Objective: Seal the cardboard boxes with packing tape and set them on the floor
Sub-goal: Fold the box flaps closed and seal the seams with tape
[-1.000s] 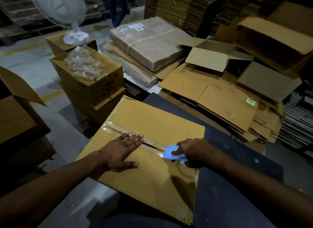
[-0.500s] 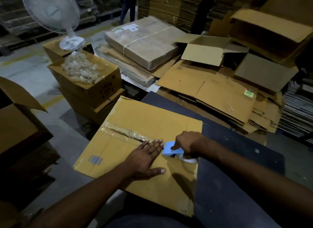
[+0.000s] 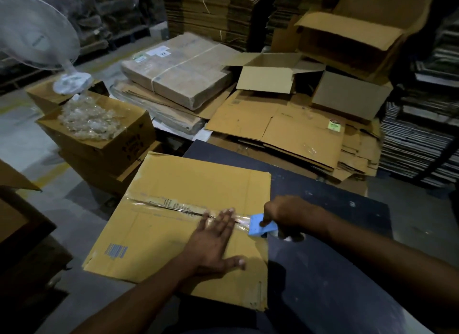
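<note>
- Fingers (image 3: 223, 218) of the left hand (image 3: 213, 241) lie straight and together, pressing tape (image 3: 173, 207) onto the cardboard box (image 3: 198, 184); lifting early risks wrinkles
- Right hand (image 3: 285, 214) grips the blue dispenser (image 3: 262, 228) at the box edge; a skewed pull could tear crookedly

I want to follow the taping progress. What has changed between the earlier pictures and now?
The right hand has drawn the blue tape dispenser along the seam to the right edge of the cardboard box. The left hand slid rightward after it, flat on the clear tape. Unchanged: the right hand's grip on the dispenser, the box on the dark table.
</note>
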